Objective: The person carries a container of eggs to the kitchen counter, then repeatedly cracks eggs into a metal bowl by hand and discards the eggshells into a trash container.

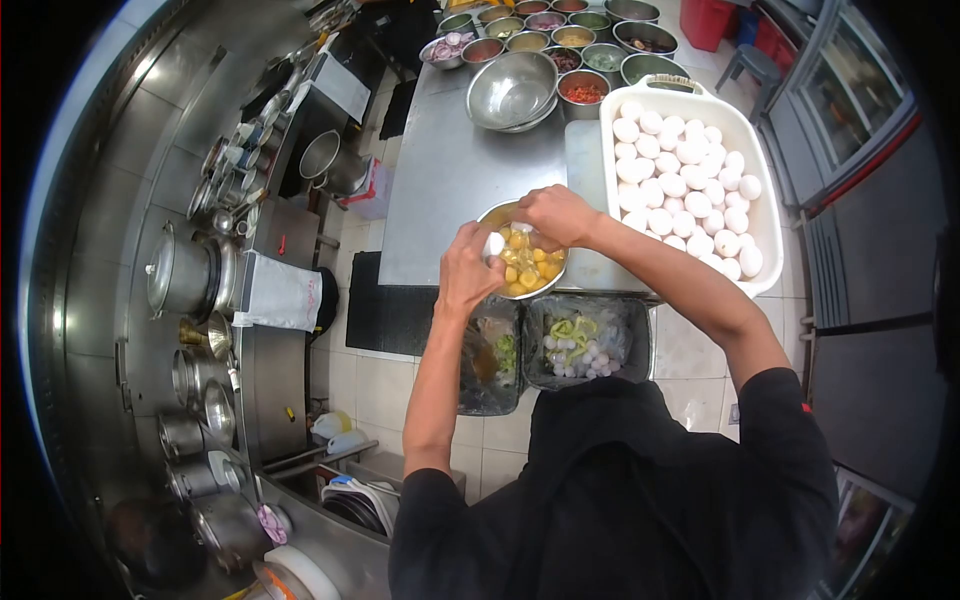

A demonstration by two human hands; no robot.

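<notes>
A metal bowl with several cracked eggs, yolks showing, stands at the front edge of the steel table. Over its left rim my left hand is closed around a white egg. My right hand is over the bowl's upper right side, fingers bent down and closed on a white piece of eggshell. To the right, a large white tub holds several whole white eggs.
Two black-lined bins, the right one with shells and green scraps, stand below the table edge. Empty steel bowls and several bowls of chopped ingredients sit farther back. Pots line the left counter.
</notes>
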